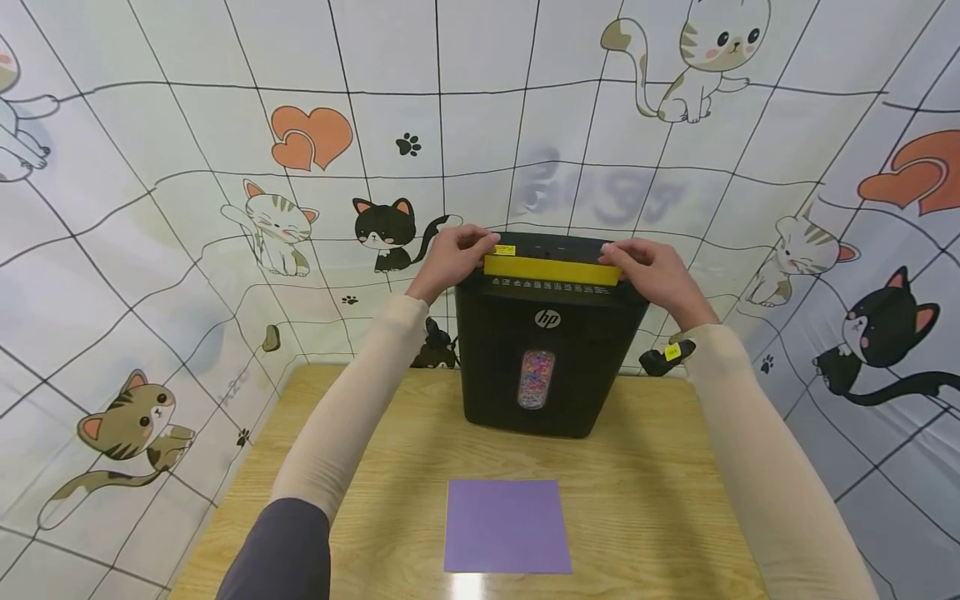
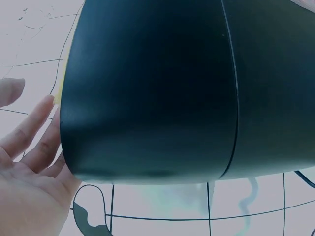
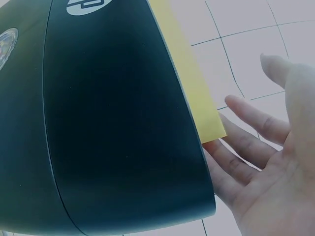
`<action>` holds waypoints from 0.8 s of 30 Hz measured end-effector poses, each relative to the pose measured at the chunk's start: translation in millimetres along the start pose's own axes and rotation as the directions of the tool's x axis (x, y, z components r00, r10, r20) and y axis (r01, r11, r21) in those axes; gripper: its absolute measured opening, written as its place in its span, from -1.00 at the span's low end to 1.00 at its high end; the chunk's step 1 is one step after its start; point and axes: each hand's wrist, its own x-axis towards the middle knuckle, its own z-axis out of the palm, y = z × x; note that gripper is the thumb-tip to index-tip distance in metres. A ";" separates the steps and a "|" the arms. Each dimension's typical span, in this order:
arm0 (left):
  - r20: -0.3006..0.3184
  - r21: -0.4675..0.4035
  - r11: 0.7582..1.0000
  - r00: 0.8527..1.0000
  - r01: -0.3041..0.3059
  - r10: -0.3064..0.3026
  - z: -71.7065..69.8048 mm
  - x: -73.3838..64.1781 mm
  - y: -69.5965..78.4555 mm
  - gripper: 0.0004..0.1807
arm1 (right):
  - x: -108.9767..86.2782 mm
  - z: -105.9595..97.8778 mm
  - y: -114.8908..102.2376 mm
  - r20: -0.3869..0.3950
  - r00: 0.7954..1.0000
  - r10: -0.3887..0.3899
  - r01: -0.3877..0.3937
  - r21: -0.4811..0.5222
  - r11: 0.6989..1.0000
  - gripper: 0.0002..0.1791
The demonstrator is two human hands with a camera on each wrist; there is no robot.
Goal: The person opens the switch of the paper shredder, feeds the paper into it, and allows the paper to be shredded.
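Observation:
A black HP paper shredder (image 1: 495, 358) stands upright at the back of the wooden table. A strip of yellow paper (image 1: 551, 270) sticks up along its top slot. At the paper's left end is my left hand (image 1: 456, 257), fingers extended, thumb apart from the paper in the left wrist view. My right hand (image 1: 658, 271) is at the right end. In the right wrist view its fingers (image 3: 246, 142) lie loosely by the corner of the yellow paper (image 3: 192, 83), and the thumb is spread away. The paper's lower part is hidden by the shredder.
A purple sheet of paper (image 1: 506, 527) lies on the table (image 1: 390, 500) in front of the shredder. Colourful shreds show through the shredder's window (image 1: 536, 379). A white cat-print sheet (image 1: 480, 125) hangs behind and at both sides. A small black device with a yellow label (image 1: 666, 357) sits by the right wrist.

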 end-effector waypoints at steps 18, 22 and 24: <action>0.091 0.124 0.989 0.994 -0.076 0.065 -13.2 -20.3 1.8 -0.12 | -17.7 1.4 1.8 0.022 0.991 -0.135 0.137 -0.125 0.983 -0.05; 0.078 0.173 0.982 0.995 -0.079 0.066 -16.1 -26.4 -4.5 0.01 | -20.8 4.6 6.9 0.005 0.983 -0.184 0.183 -0.161 0.970 0.01; 0.069 0.194 0.978 0.995 -0.080 0.067 -17.2 -30.1 -8.6 0.06 | -22.3 6.8 10.2 0.000 0.980 -0.201 0.198 -0.182 0.963 0.05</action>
